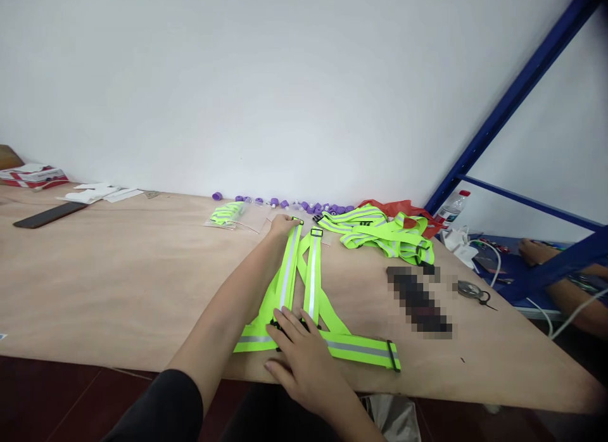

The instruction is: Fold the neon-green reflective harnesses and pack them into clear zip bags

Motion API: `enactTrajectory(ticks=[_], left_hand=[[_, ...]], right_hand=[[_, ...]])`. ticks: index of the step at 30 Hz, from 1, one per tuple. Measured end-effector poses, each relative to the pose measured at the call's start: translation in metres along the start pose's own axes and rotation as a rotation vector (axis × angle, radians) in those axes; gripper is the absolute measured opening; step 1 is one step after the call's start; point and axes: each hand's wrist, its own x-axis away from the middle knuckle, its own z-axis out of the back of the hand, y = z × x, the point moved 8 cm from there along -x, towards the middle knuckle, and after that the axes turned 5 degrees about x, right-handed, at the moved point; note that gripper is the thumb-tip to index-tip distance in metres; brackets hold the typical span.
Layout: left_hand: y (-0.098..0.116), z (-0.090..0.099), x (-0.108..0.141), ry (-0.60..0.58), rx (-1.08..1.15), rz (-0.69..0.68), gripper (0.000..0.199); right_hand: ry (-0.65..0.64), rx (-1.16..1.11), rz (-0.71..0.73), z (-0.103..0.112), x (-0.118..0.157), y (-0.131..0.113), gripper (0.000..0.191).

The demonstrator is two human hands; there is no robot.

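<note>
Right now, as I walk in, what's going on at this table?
A person is handling a neon harness laid out on the table. The left hand grips the far end of one strap, while the right hand rests flat near the middle joint. More neon straps lie heaped beyond it, and another person's arm shows at the far right.

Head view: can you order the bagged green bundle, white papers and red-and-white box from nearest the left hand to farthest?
From the left hand:
1. Bagged green bundle, just to its left.
2. White papers, farther left.
3. Red-and-white box, far left.
</note>
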Motion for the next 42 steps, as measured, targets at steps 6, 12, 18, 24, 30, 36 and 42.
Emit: enactTrajectory(ticks=[6,12,18,24,30,36,42], left_hand=[[-0.004,0.004,-0.002,-0.029,0.006,-0.091,0.028],[0.000,0.008,0.007,-0.142,-0.167,-0.292,0.038],[0.000,0.012,0.007,-0.257,-0.405,-0.382,0.027],[0.001,0.026,0.011,-0.173,-0.544,-0.385,0.031],[0.010,0.015,0.008,-0.150,-0.573,-0.403,0.029],[0.002,0.013,0.004,-0.380,-0.625,-0.436,0.032],[-0.009,0.024,-0.001,-0.400,-0.769,-0.380,0.030]], right_hand=[[0.004,-0.035,-0.011,0.002,0.001,0.004,0.048],[0.013,-0.017,-0.010,0.003,0.002,0.001,0.050],[0.006,-0.023,-0.021,0.000,0.002,0.003,0.056],[0.001,-0.024,-0.033,0.000,0.002,0.005,0.049],[0.010,-0.038,-0.026,0.001,0.004,0.003,0.047],[0.010,-0.024,-0.032,0.001,0.005,0.004,0.048],[0.002,-0.038,-0.042,0.001,0.005,0.004,0.047]])
